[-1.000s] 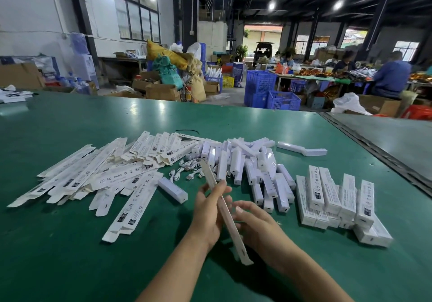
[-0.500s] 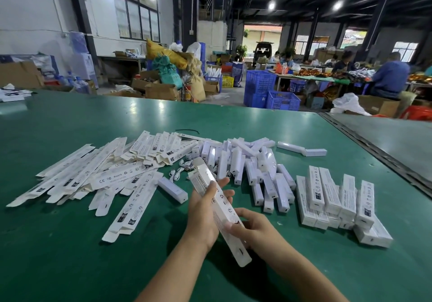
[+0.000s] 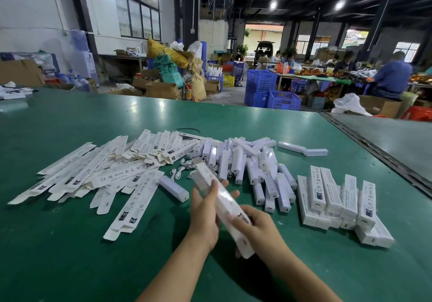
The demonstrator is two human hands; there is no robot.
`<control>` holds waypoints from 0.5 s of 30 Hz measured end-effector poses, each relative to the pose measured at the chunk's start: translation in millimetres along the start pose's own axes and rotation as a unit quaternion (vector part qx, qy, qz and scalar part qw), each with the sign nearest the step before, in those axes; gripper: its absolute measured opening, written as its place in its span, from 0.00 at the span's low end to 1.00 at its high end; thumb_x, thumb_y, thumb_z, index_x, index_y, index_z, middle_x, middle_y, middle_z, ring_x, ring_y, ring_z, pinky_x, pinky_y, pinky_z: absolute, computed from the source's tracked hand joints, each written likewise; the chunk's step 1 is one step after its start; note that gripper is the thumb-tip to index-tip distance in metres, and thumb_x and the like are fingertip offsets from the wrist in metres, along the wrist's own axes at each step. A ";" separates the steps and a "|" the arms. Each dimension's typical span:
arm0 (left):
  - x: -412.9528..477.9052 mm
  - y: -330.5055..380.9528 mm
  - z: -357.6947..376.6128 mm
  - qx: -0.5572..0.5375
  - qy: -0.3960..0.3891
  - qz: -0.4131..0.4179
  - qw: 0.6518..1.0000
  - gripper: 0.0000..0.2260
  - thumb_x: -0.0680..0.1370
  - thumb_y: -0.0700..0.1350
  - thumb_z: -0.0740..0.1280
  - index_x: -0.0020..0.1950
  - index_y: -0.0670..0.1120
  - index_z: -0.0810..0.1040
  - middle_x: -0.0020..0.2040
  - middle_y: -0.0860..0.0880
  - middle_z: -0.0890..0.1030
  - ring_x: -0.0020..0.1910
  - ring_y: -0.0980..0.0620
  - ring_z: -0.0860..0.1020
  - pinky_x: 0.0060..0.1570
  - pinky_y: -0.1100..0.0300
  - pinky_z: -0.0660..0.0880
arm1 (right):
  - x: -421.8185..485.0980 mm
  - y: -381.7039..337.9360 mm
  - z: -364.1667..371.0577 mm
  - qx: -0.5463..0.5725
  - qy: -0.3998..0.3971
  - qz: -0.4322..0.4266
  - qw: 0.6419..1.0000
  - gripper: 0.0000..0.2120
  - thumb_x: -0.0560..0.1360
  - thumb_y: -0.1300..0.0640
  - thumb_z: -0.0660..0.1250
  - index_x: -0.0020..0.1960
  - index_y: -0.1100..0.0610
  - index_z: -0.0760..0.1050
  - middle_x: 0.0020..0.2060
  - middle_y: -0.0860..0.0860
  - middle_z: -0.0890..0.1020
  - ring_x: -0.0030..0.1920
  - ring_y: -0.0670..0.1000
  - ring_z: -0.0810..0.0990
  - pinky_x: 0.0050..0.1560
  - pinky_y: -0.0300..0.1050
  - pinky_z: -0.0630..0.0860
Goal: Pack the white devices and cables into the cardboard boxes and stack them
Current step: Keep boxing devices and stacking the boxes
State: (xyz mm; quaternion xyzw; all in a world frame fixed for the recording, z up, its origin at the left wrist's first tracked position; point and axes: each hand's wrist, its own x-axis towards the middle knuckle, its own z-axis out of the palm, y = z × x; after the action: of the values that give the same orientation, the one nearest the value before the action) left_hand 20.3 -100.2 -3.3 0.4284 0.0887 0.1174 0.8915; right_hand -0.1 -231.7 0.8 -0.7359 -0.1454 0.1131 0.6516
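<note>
Above the green table (image 3: 70, 255), your left hand (image 3: 205, 210) and right hand (image 3: 260, 228) both grip one carton (image 3: 223, 202); uneven squeeze could crease its walls, jamming a white device (image 3: 174, 188).

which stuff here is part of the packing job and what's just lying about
Job: box gripped by left hand and right hand; flat boxes; white devices; cables; packed stack.
Lying about: black strip; blue crates.

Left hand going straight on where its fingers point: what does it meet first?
The left hand, gripping the cardboard box, would likely reach the pile of white devices first; its height is unclear.
</note>
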 end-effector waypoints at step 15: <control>-24.3 -18.8 -1.8 0.421 -0.168 0.207 0.867 0.31 0.70 0.50 0.76 0.71 0.63 0.71 0.70 0.67 0.66 0.69 0.61 0.70 0.64 0.60 0.72 | 7.0 1.0 -21.6 0.087 0.143 0.009 0.986 0.19 0.69 0.44 0.72 0.57 0.48 0.74 0.48 0.55 0.85 0.44 0.53 0.84 0.41 0.49 0.79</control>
State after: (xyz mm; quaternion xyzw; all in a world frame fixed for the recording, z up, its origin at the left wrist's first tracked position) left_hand -0.9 -117.2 -17.7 0.7847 -0.1120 0.1769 0.5835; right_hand 14.2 -249.2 2.6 -0.6859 -0.0336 0.0251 0.7265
